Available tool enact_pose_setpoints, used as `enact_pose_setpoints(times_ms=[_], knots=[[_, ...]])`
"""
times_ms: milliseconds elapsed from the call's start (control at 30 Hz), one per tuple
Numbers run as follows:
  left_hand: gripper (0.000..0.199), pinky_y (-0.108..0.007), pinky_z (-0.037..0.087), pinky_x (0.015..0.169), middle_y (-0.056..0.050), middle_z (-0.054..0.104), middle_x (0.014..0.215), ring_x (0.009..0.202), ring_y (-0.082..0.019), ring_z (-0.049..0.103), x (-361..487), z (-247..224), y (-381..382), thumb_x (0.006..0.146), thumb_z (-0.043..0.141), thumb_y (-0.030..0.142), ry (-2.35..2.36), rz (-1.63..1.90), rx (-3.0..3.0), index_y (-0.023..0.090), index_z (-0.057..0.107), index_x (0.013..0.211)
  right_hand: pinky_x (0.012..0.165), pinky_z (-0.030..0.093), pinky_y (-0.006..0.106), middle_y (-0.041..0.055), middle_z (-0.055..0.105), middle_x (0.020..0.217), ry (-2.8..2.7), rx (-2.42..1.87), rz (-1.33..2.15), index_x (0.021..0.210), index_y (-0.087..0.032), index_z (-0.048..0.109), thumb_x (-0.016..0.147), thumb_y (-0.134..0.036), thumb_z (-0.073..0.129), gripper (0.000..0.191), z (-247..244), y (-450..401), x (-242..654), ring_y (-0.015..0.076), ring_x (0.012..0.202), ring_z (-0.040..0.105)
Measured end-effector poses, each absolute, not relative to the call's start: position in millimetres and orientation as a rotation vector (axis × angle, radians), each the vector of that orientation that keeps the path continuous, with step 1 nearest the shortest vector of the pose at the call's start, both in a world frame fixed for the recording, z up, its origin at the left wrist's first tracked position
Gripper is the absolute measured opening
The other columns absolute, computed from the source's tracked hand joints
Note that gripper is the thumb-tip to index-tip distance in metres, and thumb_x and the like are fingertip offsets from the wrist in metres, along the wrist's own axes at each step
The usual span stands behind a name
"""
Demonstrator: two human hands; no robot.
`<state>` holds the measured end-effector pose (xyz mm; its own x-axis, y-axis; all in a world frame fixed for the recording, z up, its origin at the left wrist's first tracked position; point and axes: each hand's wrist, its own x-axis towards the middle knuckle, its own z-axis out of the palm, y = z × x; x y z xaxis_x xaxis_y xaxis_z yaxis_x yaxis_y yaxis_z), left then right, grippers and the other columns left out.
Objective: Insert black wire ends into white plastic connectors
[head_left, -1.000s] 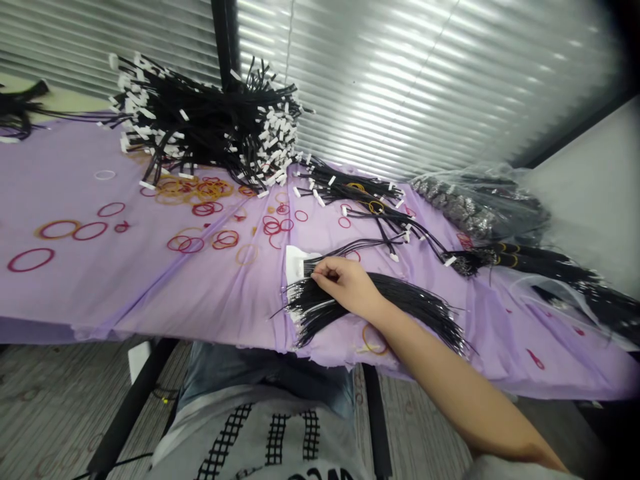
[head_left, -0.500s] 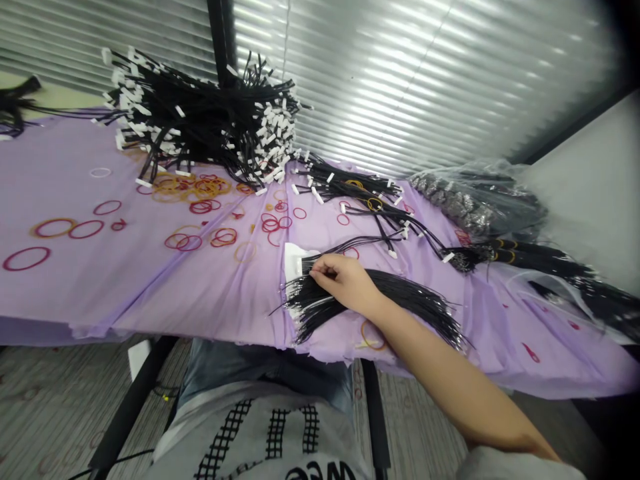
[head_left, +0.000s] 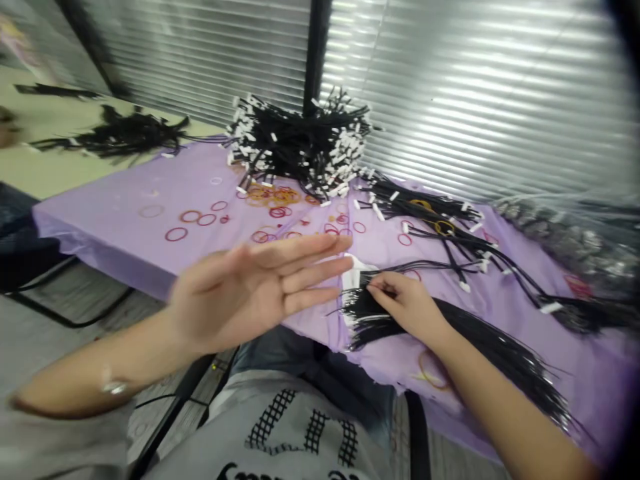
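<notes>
Loads of white-tagged black wires (head_left: pixel 300 143) are sitting in a far heap while I'm pinching a smaller bundle (head_left: pixel 380 319) with my right hand (head_left: pixel 407 303), my left hand (head_left: pixel 250 293) spreading wide open.

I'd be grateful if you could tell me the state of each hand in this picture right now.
Left hand: open, fingers spread, holding nothing.
Right hand: closed in a pinch, holding a bundle of thin black wires.

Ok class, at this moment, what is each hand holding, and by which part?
The right hand pinches a bundle of black wires in its fingertips, close to the bundle's tipped end. The left hand is open and holds nothing.
</notes>
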<state>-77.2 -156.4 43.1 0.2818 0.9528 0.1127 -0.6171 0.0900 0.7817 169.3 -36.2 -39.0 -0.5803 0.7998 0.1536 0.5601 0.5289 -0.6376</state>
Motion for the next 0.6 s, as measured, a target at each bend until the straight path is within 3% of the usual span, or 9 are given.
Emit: enact_pose_setpoints(times_ms=[167, 300, 367, 400, 467, 600], knots=[[0.064, -0.044, 0.032, 0.109, -0.011, 0.048, 0.139, 0.136, -0.027, 0.031, -80.7, 30.2, -151.8, 0.091, 0.026, 0.057, 0.337, 1.145, 0.667, 0.013, 0.055, 0.126, 0.062, 0.041, 0.027, 0.0009, 0.06, 0.069, -2.366, -1.111, 0.736, 0.076, -0.017, 0.058, 0.084, -0.026, 0.051, 0.014, -37.1, -39.4, 167.0, 0.0135, 0.064, 0.055], [0.053, -0.047, 0.039, 0.102, -0.009, 0.047, 0.14, 0.135, -0.031, 0.033, -76.4, 25.6, -125.3, 0.089, 0.039, 0.056, 0.42, 1.106, 0.832, 0.017, 0.063, 0.114, 0.061, 0.041, 0.026, 0.0005, 0.06, 0.068, -2.307, -1.097, 0.612, 0.075, -0.017, 0.059, 0.083, -0.023, 0.052, 0.012, -31.5, -40.6, 168.0, 0.0128, 0.062, 0.054], [0.035, -0.04, 0.043, 0.098, -0.013, 0.054, 0.133, 0.122, -0.029, 0.049, -70.8, 23.2, -105.4, 0.086, 0.054, 0.042, 0.588, 1.051, 0.989, 0.012, 0.068, 0.099, 0.062, 0.04, 0.026, 0.0003, 0.059, 0.068, -2.19, -1.088, 0.462, 0.076, -0.017, 0.059, 0.082, -0.022, 0.053, 0.01, -28.7, -40.5, 170.2, 0.0127, 0.063, 0.053], [0.03, -0.039, 0.046, 0.095, -0.014, 0.06, 0.124, 0.11, -0.027, 0.059, -66.4, 21.4, -94.2, 0.085, 0.058, 0.036, 0.703, 0.976, 1.007, 0.012, 0.066, 0.1, 0.062, 0.04, 0.027, 0.0004, 0.059, 0.069, -2.126, -1.081, 0.38, 0.076, -0.018, 0.059, 0.082, -0.021, 0.054, 0.009, -27.5, -40.7, 171.5, 0.0129, 0.064, 0.053], [0.039, -0.038, 0.053, 0.077, -0.015, 0.069, 0.1, 0.083, -0.025, 0.069, -55.0, 17.0, -70.8, 0.086, 0.052, 0.044, 0.799, 0.699, 0.903, 0.011, 0.061, 0.105, 0.062, 0.041, 0.027, 0.0006, 0.059, 0.07, -2.009, -1.07, 0.273, 0.078, -0.019, 0.058, 0.083, -0.021, 0.054, 0.007, -25.7, -41.7, 173.9, 0.0129, 0.063, 0.052], [0.062, -0.019, 0.049, 0.048, -0.021, 0.069, 0.093, 0.07, -0.019, 0.069, -28.1, 11.7, -29.1, 0.09, 0.03, 0.058, 0.681, 0.391, 0.702, 0.005, 0.057, 0.106, 0.061, 0.042, 0.028, 0.0003, 0.06, 0.07, -1.95, -1.031, 0.236, 0.081, -0.02, 0.058, 0.085, -0.022, 0.054, 0.006, -24.8, -43.4, 176.6, 0.0128, 0.061, 0.053]])
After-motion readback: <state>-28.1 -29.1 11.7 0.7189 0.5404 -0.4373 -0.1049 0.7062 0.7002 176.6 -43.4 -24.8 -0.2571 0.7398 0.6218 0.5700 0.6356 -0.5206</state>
